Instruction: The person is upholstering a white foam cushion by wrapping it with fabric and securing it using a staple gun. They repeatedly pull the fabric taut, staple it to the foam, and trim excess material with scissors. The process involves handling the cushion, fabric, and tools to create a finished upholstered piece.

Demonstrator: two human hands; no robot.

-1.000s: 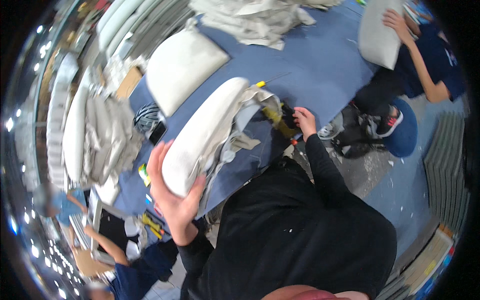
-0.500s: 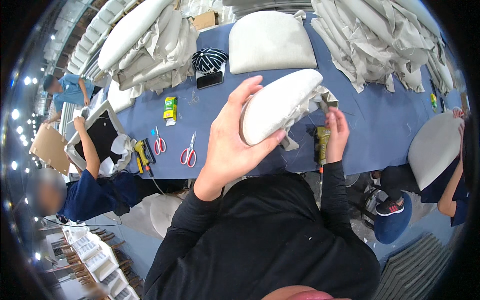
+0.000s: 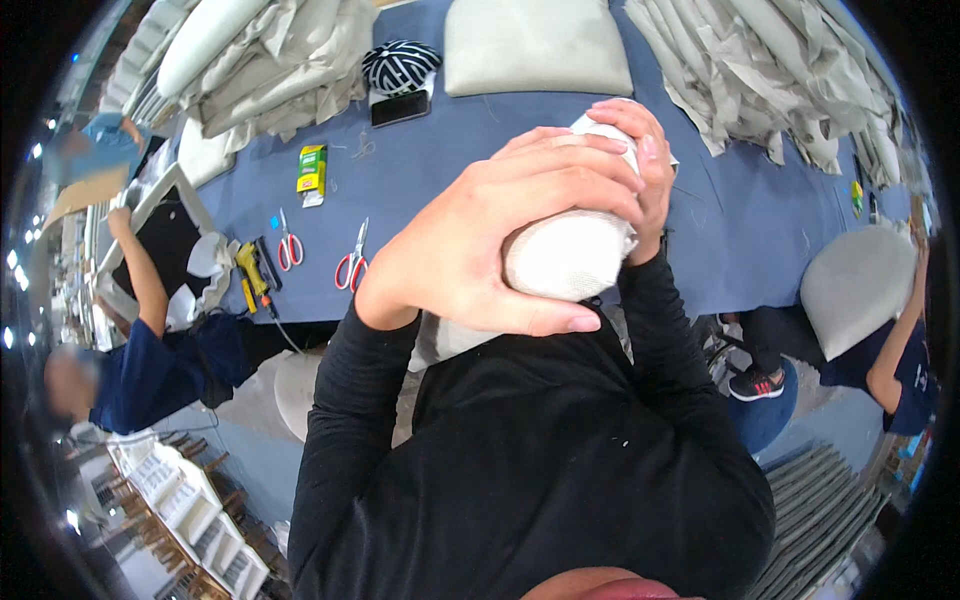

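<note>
Cushion (image 3: 570, 255) up close to the camera, above the near edge of the table (image 3: 450, 160), held in both hands. Left hand (image 3: 490, 240) wraps over its front, fingers spread across the fabric, thumb under. Right hand (image 3: 645, 170) clamps the far right end, fingertips curled over the top. Both grips firmly closed on the cushion.

On the table, left of the hands: two red-handled scissors (image 3: 350, 262), a yellow tool (image 3: 250, 272), a green box (image 3: 312, 170). Far side: phone (image 3: 400, 107), striped cap (image 3: 400, 65), a flat cushion (image 3: 535, 45), fabric piles left and right. Another person sits far left in blue; one more at right holds a pillow (image 3: 855, 285).
</note>
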